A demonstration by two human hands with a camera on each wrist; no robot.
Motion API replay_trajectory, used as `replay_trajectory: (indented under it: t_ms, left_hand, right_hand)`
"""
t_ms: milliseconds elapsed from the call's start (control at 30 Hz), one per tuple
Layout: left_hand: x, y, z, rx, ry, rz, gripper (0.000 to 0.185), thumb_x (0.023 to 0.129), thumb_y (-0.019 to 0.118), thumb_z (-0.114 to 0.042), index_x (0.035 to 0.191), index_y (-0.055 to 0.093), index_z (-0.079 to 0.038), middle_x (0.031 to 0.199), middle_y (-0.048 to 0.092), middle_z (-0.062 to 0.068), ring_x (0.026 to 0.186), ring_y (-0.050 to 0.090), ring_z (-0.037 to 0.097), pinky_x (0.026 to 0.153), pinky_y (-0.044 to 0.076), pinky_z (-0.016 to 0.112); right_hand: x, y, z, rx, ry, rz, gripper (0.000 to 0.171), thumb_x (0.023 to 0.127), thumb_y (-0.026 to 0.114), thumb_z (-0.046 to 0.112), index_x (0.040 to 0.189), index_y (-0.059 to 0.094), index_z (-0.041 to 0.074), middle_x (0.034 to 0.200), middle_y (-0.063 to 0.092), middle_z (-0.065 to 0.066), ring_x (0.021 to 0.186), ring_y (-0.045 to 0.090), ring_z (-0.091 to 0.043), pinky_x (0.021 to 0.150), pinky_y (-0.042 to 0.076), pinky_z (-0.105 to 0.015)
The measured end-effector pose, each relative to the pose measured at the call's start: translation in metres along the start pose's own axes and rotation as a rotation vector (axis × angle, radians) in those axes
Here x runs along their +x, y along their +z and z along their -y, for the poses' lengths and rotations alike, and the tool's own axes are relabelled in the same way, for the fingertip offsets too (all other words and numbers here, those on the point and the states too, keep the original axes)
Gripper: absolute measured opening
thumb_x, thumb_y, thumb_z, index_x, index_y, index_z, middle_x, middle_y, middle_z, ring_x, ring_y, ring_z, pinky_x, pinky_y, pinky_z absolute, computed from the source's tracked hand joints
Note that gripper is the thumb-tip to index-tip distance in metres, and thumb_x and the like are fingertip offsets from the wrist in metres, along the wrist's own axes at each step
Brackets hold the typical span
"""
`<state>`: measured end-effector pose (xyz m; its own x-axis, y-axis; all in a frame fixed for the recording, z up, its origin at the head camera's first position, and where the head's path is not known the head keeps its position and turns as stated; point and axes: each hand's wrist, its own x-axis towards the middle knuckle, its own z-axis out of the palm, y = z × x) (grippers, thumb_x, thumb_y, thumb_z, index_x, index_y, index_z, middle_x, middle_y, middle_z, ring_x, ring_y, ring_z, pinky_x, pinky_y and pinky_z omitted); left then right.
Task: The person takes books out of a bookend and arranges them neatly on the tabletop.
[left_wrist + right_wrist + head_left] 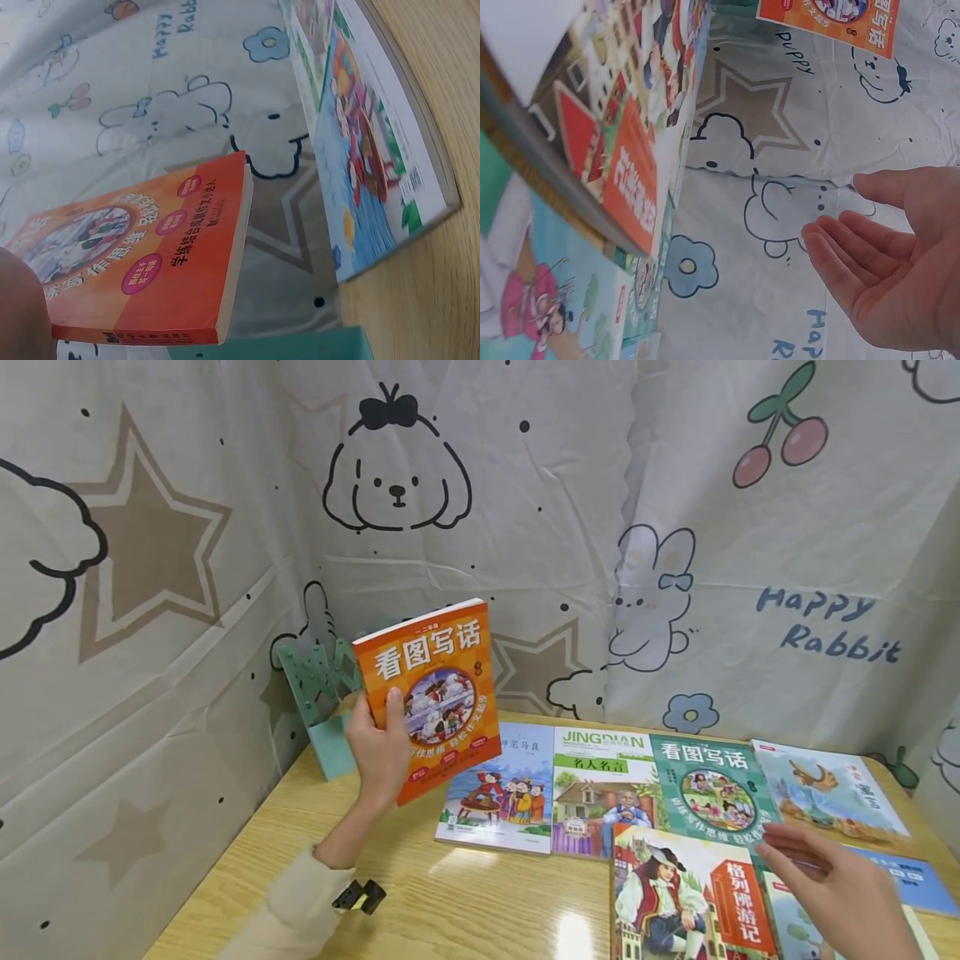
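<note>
My left hand (381,747) holds an orange book (457,685) upright by its left edge, thumb across the front cover. In the left wrist view the same orange book (150,262) shows its lower cover and spine. My right hand (840,877) hovers over the right-hand books with fingers slightly bent and nothing in it; the right wrist view shows its palm and fingers (866,247) free. Below it are a red and white book (686,893) with a hatted figure and a green book (716,789) with a round picture.
On the wooden table (442,893) lie a blue book (498,802), a "JINGDIAN" book (603,793), a pale blue book (828,785) and others partly covered at the right. A teal bookend stand (330,747) is at the back left. Printed cloth (517,527) hangs behind.
</note>
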<state>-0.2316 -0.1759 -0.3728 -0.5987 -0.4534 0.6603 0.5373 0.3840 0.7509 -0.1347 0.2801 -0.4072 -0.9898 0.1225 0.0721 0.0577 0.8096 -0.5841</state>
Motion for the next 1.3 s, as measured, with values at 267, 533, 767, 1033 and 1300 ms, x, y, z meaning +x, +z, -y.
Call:
replay_trajectory:
  t_ms: [267,533,767,1033,1300]
  left_hand:
    - [-0.010,0.004,-0.015,-0.067,-0.028,0.125,0.029,0.102,0.057,-0.018,0.116,0.063,0.007,0.091,0.069,0.019,0.069,0.065,0.021,0.055,0.054,0.022]
    - [-0.021,0.008,-0.024,-0.132,-0.035,0.230,0.026,0.101,0.058,-0.013,0.115,0.062,0.008,0.091,0.070,0.020,0.069,0.066,0.020,0.057,0.056,0.026]
    - [-0.032,0.009,-0.037,-0.217,-0.077,0.311,0.026,0.101,0.057,-0.013,0.118,0.061,0.007,0.089,0.069,0.020,0.067,0.067,0.018,0.057,0.058,0.031]
    - [-0.043,0.009,-0.054,-0.317,-0.124,0.380,0.024,0.103,0.053,-0.012,0.116,0.060,0.007,0.089,0.069,0.019,0.069,0.068,0.019,0.059,0.059,0.035]
    - [-0.052,0.012,-0.071,-0.398,-0.157,0.424,0.023,0.103,0.052,-0.008,0.115,0.059,0.009,0.089,0.068,0.020,0.069,0.068,0.018,0.059,0.059,0.035]
  right_hand:
    - [0.005,0.000,0.024,0.061,-0.115,-0.040,0.044,0.099,0.064,0.035,0.124,0.065,-0.002,0.110,0.069,-0.021,0.098,0.066,-0.039,0.070,0.059,-0.034]
    - [0.008,0.001,0.053,0.160,-0.236,-0.089,0.040,0.098,0.066,0.035,0.124,0.067,0.005,0.112,0.070,-0.014,0.098,0.070,-0.024,0.071,0.050,-0.010]
    - [0.016,0.005,0.071,0.286,-0.342,-0.047,0.036,0.096,0.070,0.026,0.125,0.066,0.005,0.112,0.071,-0.012,0.094,0.064,0.006,0.076,0.050,-0.010]
    - [0.017,0.015,0.088,0.417,-0.430,0.063,0.039,0.097,0.068,0.019,0.131,0.061,0.002,0.119,0.069,-0.012,0.104,0.065,-0.002,0.082,0.053,-0.018]
    - [0.017,0.022,0.105,0.543,-0.444,0.201,0.044,0.098,0.067,0.018,0.136,0.057,-0.001,0.124,0.066,-0.015,0.110,0.066,-0.020,0.086,0.054,-0.024]
